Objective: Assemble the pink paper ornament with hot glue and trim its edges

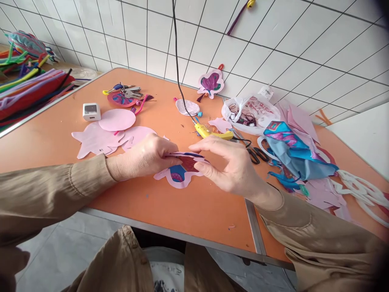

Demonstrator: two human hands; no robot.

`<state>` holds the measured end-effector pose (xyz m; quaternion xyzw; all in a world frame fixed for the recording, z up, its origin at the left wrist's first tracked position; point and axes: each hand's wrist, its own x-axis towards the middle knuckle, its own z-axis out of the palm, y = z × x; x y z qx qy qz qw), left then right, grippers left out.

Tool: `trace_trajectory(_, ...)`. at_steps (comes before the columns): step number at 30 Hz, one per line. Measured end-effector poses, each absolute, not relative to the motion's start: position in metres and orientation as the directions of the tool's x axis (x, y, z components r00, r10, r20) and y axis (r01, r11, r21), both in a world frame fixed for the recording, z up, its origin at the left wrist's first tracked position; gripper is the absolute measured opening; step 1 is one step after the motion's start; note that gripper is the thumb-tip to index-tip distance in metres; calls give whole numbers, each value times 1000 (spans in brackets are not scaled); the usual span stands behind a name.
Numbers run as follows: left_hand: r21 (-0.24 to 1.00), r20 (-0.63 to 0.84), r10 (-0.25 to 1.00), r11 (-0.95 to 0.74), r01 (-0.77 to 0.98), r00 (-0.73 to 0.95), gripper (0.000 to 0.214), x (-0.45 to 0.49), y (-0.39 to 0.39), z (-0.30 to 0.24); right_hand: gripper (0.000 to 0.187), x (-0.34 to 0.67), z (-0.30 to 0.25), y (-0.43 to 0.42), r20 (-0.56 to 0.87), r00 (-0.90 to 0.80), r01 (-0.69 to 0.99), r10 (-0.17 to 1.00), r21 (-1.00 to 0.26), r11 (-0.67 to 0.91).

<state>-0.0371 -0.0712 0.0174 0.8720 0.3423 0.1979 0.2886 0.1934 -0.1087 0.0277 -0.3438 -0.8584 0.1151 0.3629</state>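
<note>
A pink cut-out craft piece [179, 181] with blue, purple and dark red patches is held just above the orange table, folded or layered along its top edge. My left hand [148, 156] is closed on its left side, thumb in front. At the right edge, my right hand [227, 164] has the piece between thumb and fingers. Part of the piece is hidden behind both hands. Just beyond the hands lies a yellow hand tool [209, 132] with a cord. Left of them rest a pink oval [117, 119] and a pink star-like cut-out [94, 140].
Black-handled scissors [257, 155], a white plastic bag [252, 113] and blue patterned cloth [299, 152] crowd the right. Keys [132, 92] and a white charger cube [91, 112] sit at the back left. A black cord [176, 52] hangs down over the orange table [194, 215].
</note>
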Motion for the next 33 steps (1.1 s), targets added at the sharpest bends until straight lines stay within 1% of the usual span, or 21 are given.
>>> trace_trajectory(2, 644, 153, 700, -606, 466, 698, 36, -37, -71, 18, 10, 193, 27, -109, 556, -504, 501, 660, -434, 748)
trace_trajectory(7, 622, 223, 658, -665, 415, 719, 37, -36, -73, 20, 7, 192, 25, -107, 592, -528, 489, 609, -374, 788)
trace_trajectory(9, 619, 216, 660, -663, 421, 720, 35, -37, -74, 21, 7, 192, 24, -106, 605, -527, 494, 597, -353, 794)
trace_trajectory(11, 639, 179, 687, -626, 447, 705, 30, -38, -75, 23, 10, 193, 23, -106, 614, -518, 505, 595, -342, 792)
trace_trajectory(14, 709, 95, 775, -494, 504, 625, 23, -40, -74, 26, 14, 192, 23, -106, 620, -489, 523, 613, -354, 775)
trace_trajectory(16, 750, 71, 830, -410, 519, 553, 28, -41, -70, 26, 16, 192, 24, -106, 617, -452, 548, 644, -378, 747)
trace_trajectory(19, 798, 48, 868, -331, 504, 494, 40, -44, -63, 27, 17, 192, 27, -106, 611, -369, 581, 700, -436, 687)
trace_trajectory(21, 851, -8, 872, -251, 460, 490, 45, -46, -59, 28, 17, 192, 29, -106, 601, -319, 584, 733, -485, 651)
trace_trajectory(23, 912, -90, 841, -146, 383, 534, 48, -47, -58, 30, 18, 192, 30, -105, 578, -275, 582, 769, -536, 611)
trace_trajectory(26, 965, -167, 771, 0, 263, 615, 41, -47, -60, 30, 18, 191, 30, -105, 552, -203, 569, 809, -606, 556)
trace_trajectory(30, 983, -166, 781, 83, 164, 601, 18, -43, -65, 25, 18, 187, 28, -106, 520, -138, 541, 843, -673, 504)
trace_trajectory(33, 987, -159, 787, 113, 114, 596, 24, -39, -67, 22, 20, 185, 26, -106, 475, -137, 515, 869, -716, 472)
